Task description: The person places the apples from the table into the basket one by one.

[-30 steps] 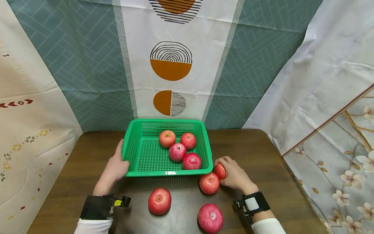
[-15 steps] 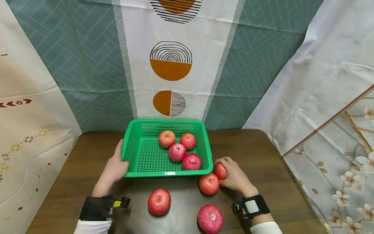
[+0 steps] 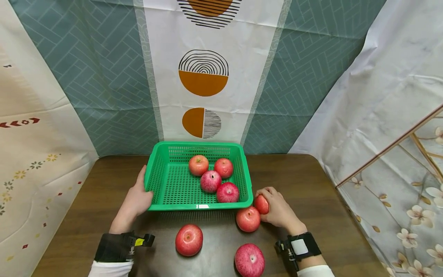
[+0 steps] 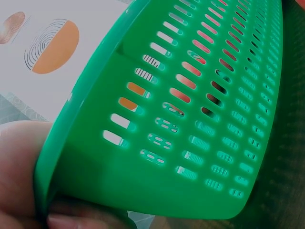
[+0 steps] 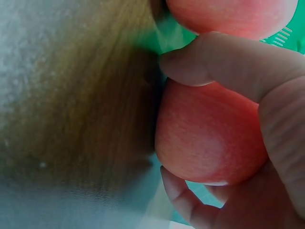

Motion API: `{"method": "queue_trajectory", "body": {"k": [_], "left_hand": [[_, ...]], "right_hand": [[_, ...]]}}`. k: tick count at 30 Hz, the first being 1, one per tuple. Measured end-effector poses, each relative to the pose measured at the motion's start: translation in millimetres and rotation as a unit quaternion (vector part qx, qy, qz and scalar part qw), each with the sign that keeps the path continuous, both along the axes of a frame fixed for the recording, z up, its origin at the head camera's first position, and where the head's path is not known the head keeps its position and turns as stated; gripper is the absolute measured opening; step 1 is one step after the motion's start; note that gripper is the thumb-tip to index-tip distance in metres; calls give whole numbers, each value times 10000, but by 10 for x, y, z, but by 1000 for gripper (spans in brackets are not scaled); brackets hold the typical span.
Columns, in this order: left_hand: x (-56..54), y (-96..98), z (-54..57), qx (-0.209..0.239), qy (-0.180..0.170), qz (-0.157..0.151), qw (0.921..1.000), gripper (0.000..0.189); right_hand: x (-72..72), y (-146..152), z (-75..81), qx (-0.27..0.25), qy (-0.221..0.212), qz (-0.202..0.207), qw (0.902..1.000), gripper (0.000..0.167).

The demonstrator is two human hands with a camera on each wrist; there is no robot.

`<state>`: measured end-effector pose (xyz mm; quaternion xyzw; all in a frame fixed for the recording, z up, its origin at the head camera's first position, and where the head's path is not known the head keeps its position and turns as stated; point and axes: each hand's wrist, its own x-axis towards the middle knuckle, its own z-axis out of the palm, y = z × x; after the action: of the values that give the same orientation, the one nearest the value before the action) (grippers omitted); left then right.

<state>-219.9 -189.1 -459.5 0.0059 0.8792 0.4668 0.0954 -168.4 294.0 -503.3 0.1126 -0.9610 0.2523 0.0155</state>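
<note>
A green plastic basket [image 3: 173, 192] with slotted walls stands at the back of the table. My left hand [image 3: 136, 198] grips its left rim; the left wrist view shows the thumb side and fingers on either side of the basket's edge [image 4: 81, 95]. Just off the basket's front right corner, my right hand [image 3: 278, 207] holds a red apple [image 3: 261, 204]. In the right wrist view thumb and fingers curl round this apple [image 5: 209, 133], which looks low at the table. Touching or nearly touching it is another apple [image 3: 248, 219]. Several apples [image 3: 210, 181] lie in the basket's right half.
Two more apples rest on the brown table [image 3: 83, 223]: one in front of the basket [image 3: 189, 240], and a darker pinkish one [image 3: 249, 260] near the front. Patterned cloth [image 3: 114, 77] hangs behind the table.
</note>
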Motion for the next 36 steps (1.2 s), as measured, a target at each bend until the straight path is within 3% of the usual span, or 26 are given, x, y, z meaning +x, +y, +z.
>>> {"method": "queue_trajectory", "body": {"k": [16,26,36], "left_hand": [[11,2,-13,-28,30,42,10000,96],[-4,-16,-13,-11,43,34,10000,96],[-5,-8,-13,29,54,35,10000,98]], "right_hand": [[42,5,1,224,23,-495,9985,62],[57,-44,-8,15,139,-693,9975,63],[26,57,-3,-436,-237,-898,9947,62]]}}
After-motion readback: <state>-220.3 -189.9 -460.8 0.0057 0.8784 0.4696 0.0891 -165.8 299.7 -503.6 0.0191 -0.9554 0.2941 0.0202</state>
